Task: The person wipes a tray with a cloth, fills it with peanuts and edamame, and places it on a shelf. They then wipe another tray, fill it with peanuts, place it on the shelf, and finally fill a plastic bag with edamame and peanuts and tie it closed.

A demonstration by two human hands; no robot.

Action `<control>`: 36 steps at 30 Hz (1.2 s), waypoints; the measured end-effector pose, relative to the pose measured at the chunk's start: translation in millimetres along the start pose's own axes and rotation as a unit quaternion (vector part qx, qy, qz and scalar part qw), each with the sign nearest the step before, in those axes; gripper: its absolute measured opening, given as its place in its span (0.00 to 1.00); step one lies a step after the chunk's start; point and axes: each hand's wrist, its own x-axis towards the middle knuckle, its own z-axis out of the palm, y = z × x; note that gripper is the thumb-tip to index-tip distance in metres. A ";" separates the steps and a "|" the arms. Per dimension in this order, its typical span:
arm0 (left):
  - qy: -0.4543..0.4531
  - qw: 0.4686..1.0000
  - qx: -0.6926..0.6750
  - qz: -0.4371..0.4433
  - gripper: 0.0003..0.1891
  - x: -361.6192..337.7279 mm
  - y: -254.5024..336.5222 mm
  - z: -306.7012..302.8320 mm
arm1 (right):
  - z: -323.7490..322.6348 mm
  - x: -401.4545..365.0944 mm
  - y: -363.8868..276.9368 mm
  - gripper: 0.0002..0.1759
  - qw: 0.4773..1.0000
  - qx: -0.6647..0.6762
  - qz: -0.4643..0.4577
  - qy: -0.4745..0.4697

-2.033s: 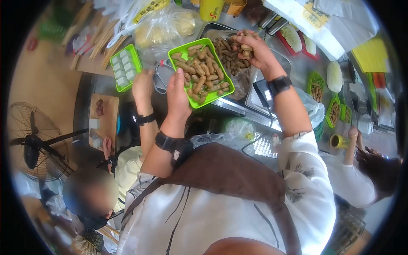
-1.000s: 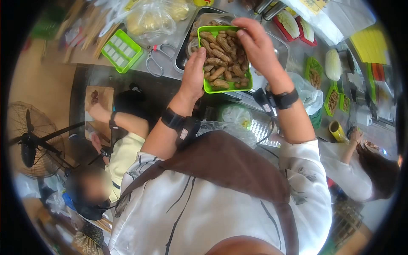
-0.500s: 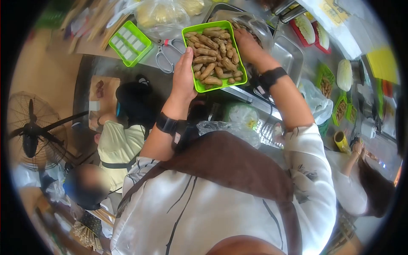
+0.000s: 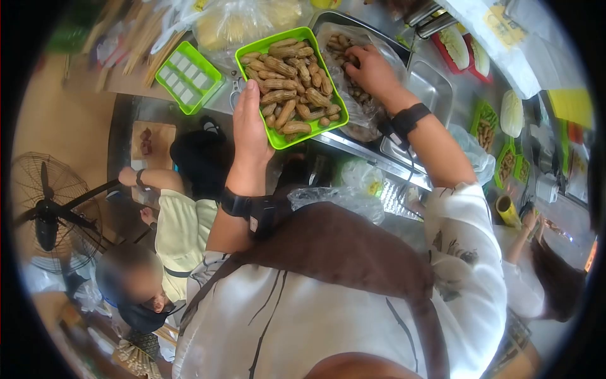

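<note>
My left hand (image 4: 250, 126) grips a bright green plastic tray (image 4: 343, 123) by its near left side, thumb over the rim. Whole peanuts in their shells (image 4: 290, 85) fill the tray, which tilts slightly. To the right, a clear plastic bag (image 4: 379, 47) lies open in a metal pan, with more peanuts (image 4: 341, 44) inside. Over the mouth of this bag is my right hand (image 4: 377, 72), fingers curled down among the peanuts. Whatever the fingertips hold is hidden.
A green tray with white blocks (image 4: 183, 79) stands at left, near partly hidden scissors (image 4: 235, 95). Metal pans (image 4: 432, 82), Chinese cabbages (image 4: 512, 114) and small green trays of food (image 4: 486, 126) sit at right. One person (image 4: 183, 221) is at left, another (image 4: 524, 271) at right.
The peanut tray and my left hand have shifted left and slightly down, uncovering more of the bag. My right hand has risen somewhat into view. The left person's arm has reached out.
</note>
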 end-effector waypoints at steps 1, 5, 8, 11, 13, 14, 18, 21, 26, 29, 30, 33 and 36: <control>-0.002 1.000 0.010 0.003 0.21 0.2 -1.7 1.4 | -4.7 0.0 0.9 0.19 1.000 -0.002 -0.001 0.003; 0.010 1.000 0.002 0.010 0.20 -7.1 -5.5 29.2 | -26.0 -5.5 -0.6 0.11 0.923 0.355 0.145 0.022; 0.004 1.000 -0.004 -0.010 0.20 -4.8 -17.4 35.6 | -55.2 -23.5 -32.1 0.09 0.806 0.554 0.171 0.119; -0.035 0.999 -0.012 0.004 0.20 3.5 -33.3 41.3 | -78.7 -44.8 -63.9 0.07 0.794 0.558 0.155 0.186; -0.058 0.998 -0.021 0.011 0.21 6.5 -40.8 52.6 | -79.3 -53.7 -81.0 0.08 0.919 0.244 -0.092 0.295; -0.056 0.998 -0.023 0.009 0.20 6.9 -43.1 58.7 | -76.7 -56.6 -86.8 0.10 0.933 0.190 -0.140 0.272; -0.048 0.999 -0.016 0.009 0.19 20.7 -53.3 67.8 | -70.4 -67.6 -92.5 0.13 0.941 0.092 -0.252 0.203; -0.054 0.998 -0.017 -0.001 0.19 24.7 -53.7 72.2 | -72.5 -70.4 -91.6 0.11 0.942 0.113 -0.255 0.186; -0.063 0.998 -0.005 -0.011 0.20 22.7 -45.8 81.5 | -65.8 -51.6 -69.4 0.06 0.908 0.317 -0.154 0.226; -0.074 0.997 0.014 0.002 0.21 28.3 -48.4 72.7 | -78.1 -39.3 -67.3 0.09 0.848 0.503 0.009 0.169; -0.086 0.996 0.026 0.012 0.22 29.7 -50.5 68.4 | -78.2 -32.6 -65.6 0.10 0.836 0.522 0.018 0.169; -0.055 0.996 0.065 0.003 0.23 29.8 -54.9 61.5 | -71.9 -14.7 -60.0 0.10 0.809 0.567 0.006 0.155; -0.047 0.996 0.079 -0.003 0.23 22.7 -50.3 63.9 | -66.5 -5.3 -55.5 0.12 0.844 0.517 -0.031 0.143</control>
